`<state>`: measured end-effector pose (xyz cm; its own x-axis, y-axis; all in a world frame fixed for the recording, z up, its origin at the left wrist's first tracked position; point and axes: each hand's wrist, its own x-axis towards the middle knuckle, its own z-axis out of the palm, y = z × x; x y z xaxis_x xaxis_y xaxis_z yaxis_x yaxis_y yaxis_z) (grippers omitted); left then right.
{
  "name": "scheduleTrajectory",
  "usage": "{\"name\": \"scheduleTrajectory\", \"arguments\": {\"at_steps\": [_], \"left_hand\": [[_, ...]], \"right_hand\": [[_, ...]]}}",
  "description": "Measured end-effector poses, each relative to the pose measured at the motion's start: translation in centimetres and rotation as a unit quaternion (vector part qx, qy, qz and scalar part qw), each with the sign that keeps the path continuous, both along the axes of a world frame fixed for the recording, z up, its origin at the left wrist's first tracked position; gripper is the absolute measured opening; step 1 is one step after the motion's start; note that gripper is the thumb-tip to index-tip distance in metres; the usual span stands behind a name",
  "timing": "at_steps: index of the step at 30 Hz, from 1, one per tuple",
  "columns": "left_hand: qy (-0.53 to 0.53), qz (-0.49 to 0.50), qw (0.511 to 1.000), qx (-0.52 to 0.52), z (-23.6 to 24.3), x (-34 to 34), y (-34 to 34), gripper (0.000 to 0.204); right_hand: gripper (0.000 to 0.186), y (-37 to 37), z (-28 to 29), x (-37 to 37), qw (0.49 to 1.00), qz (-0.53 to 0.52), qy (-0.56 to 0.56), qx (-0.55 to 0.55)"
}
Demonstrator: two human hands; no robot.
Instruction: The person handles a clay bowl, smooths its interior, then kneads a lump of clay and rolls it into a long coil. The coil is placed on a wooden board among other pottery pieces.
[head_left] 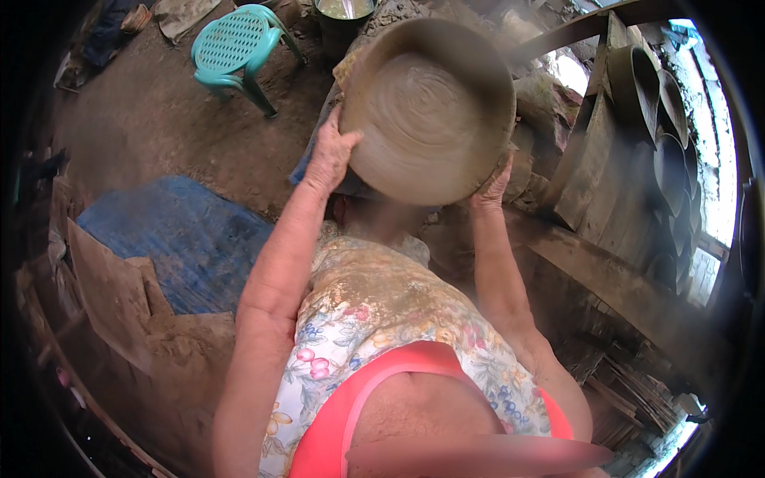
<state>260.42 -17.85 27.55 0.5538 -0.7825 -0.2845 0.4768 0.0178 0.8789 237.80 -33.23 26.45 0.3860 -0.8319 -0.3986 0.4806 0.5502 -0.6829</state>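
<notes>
A wide, round clay basin point(430, 119) with swirl marks on its wet-looking inner bottom fills the upper middle. My left hand point(335, 155) grips its left rim, thumb on the front side and fingers partly hidden behind it. My right hand point(494, 182) holds the lower right side, its fingers mostly behind the basin. Below it lies my floral, clay-smeared clothing point(382, 295).
A green plastic stool point(231, 48) stands on the dirt floor at upper left, near a dark bucket point(343, 20). A blue sheet point(175, 231) lies at left beside brown sheets. Several curved clay pieces point(669, 171) stand along wooden boards point(590, 143) at right.
</notes>
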Motion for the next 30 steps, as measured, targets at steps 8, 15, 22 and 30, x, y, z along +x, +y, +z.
{"name": "scheduleTrajectory", "arguments": {"at_steps": [8, 15, 22, 30], "left_hand": [[-0.053, -0.018, 0.998, 0.028, -0.9, 2.0, 1.4, 0.059], [-0.043, 0.031, 0.996, -0.074, 0.2, 3.4, -0.1, 0.059], [-0.046, 0.026, 0.998, -0.018, -0.3, 0.9, -0.8, 0.061], [0.097, 0.042, 0.994, -0.006, -2.2, -0.3, -1.1, 0.060]], "right_hand": [[0.057, 2.4, -1.1, 1.3, 0.998, 0.008, 0.038, -0.045], [0.057, 1.9, 3.6, 3.6, 0.735, 0.035, 0.343, -0.584], [0.060, 5.9, -0.4, 13.2, 0.489, 0.266, 0.580, -0.594], [0.059, 5.4, -1.0, 12.6, 0.479, 0.260, 0.564, -0.620]]}}
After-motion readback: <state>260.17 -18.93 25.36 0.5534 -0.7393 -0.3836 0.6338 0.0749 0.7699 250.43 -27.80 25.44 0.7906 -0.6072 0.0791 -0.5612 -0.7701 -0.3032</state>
